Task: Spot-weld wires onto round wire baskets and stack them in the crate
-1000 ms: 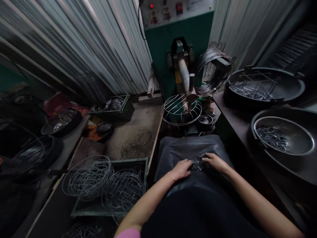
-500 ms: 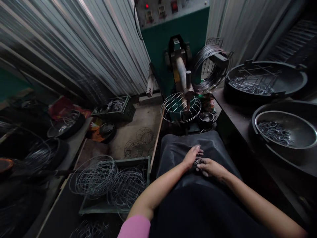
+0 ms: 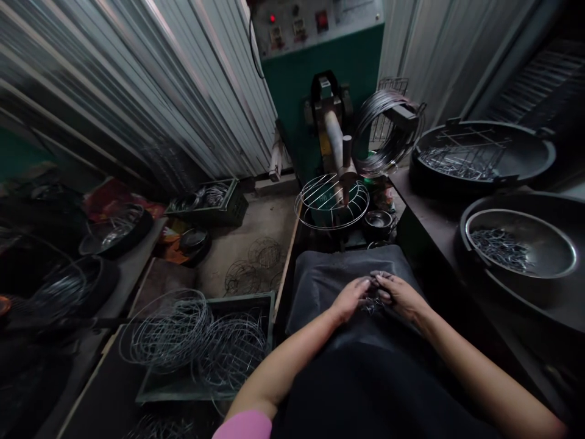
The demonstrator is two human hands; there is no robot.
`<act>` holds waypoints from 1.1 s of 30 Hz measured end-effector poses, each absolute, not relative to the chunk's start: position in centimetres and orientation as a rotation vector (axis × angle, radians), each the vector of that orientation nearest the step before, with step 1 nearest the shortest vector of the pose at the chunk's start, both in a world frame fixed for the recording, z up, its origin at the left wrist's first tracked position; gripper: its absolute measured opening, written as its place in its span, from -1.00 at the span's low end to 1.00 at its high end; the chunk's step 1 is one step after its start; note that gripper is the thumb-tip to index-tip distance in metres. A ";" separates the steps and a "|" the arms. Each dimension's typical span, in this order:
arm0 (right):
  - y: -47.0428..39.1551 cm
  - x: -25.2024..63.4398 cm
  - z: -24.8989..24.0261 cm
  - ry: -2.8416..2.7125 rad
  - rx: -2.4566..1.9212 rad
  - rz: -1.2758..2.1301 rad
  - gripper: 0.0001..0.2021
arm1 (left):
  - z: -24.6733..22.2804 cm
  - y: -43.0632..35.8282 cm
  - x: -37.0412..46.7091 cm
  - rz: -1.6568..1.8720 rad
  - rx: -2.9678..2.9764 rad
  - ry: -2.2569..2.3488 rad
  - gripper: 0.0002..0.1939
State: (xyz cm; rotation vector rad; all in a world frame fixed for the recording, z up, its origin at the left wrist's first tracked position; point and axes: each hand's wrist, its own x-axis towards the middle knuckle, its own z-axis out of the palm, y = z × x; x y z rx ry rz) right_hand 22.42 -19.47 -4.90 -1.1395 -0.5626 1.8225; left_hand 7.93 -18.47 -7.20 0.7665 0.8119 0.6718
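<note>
Left hand (image 3: 350, 300) and right hand (image 3: 400, 296) close together, wire bits (image 3: 373, 306) at their six o'clock — can't tell what's clamped. Best tease them apart singly.

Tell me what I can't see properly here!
Head view:
- Wire bits: partly hidden by the left hand and right hand; any pinched piece is unclear.
- Green machine: top cut off by the upper edge.
- Red switch: any writing too small to read.
</note>
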 end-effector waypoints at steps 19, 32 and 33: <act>-19.9 21.2 -5.8 -0.722 -1.224 1.675 -0.61 | -8.0 -19.8 9.0 0.632 1.088 0.868 -0.60; -19.9 21.4 -4.1 -0.653 -1.124 1.764 -0.59 | -8.2 -19.5 8.4 0.821 1.242 0.970 -0.69; -19.9 21.6 -4.1 -0.641 -1.131 1.772 -0.59 | -8.2 -19.5 8.4 0.819 1.207 0.961 -0.69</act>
